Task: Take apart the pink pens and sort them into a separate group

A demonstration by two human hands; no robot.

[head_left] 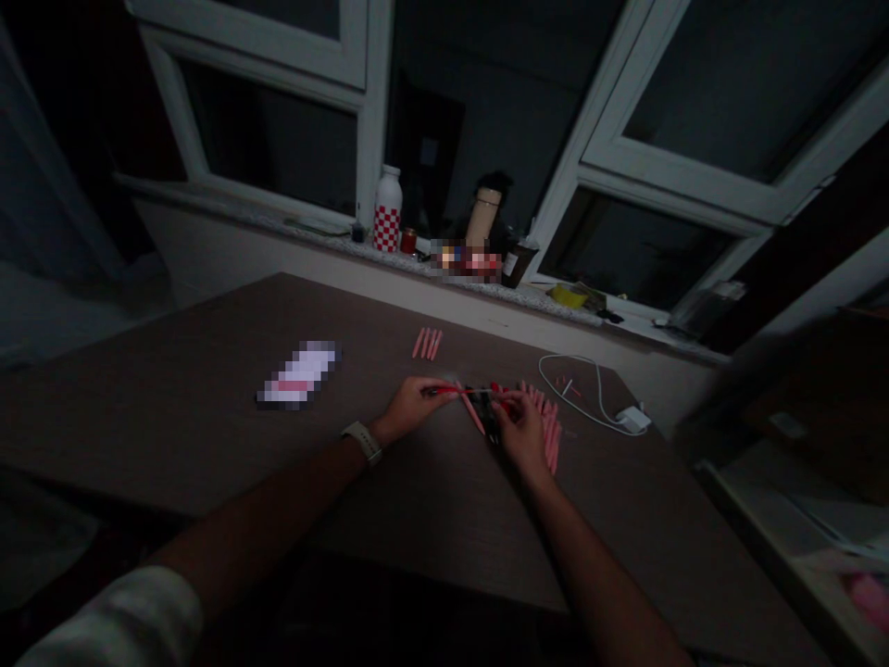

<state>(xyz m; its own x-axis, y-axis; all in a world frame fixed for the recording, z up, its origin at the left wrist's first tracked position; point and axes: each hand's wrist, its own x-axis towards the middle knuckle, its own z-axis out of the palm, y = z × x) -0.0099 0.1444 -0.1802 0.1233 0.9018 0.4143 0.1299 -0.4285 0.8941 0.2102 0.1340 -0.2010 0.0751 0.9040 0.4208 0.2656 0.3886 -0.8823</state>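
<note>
- Flat white-and-pink packet (298, 374): pixelated, unreadable.
- Small multicoloured objects (465, 260) on the windowsill: blurred.
- Dark cluster (492, 417): half hidden, too dim to tell.
- Tiny pink bits (568, 387): too small to tell.

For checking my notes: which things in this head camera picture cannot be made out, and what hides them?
Head view:
The dark object between the left hand and right hand: the hands and pink sticks cover it, and dim light hides its shape.
The flat item on the table: blurred, so nothing on it is readable.
The items on the windowsill: blurred, so they cannot be identified.
The small pink pieces by the white cable: too small to identify.
</note>
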